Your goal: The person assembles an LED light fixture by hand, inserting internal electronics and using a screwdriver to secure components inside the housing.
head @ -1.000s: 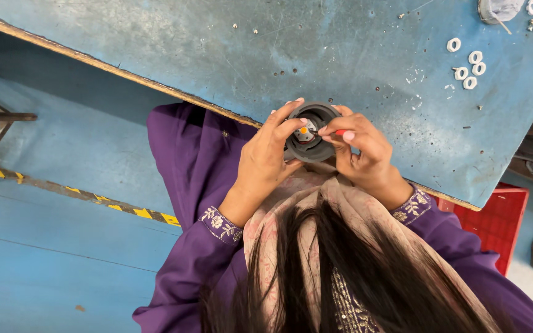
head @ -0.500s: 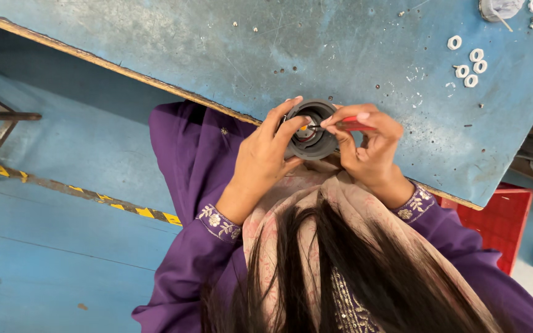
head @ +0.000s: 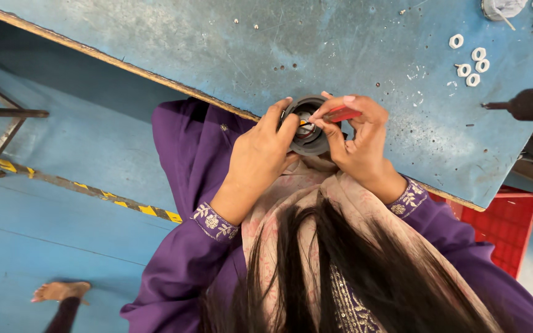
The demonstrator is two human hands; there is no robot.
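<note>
At the far left a metal frame (head: 7, 132) stands on the blue floor (head: 44, 246), and a yellow-black stripe (head: 94, 190) runs across this floor. Low in the picture a bare foot (head: 60, 290) of another person shows.

The left hand (head: 260, 157) comes from a purple sleeve (head: 186, 246) with a stitched cuff. Its fingers are curled around the left side of a round black part (head: 308, 126), with the fingertips on the rim, so it has a grip on this part. The part is at the near edge of the blue worktable (head: 217, 43), between both hands; I cannot tell if it touches the table.

The right hand (head: 359, 145) is closed on a thin red tool (head: 342, 114), pinched between thumb and forefinger. The tip of the tool points into the middle opening of the black part.

More to the right, some small white rings (head: 471, 60) lie together on the table. A dark power tool (head: 528, 103) lies at the right edge, and a red crate (head: 507, 231) is under the table.
</note>
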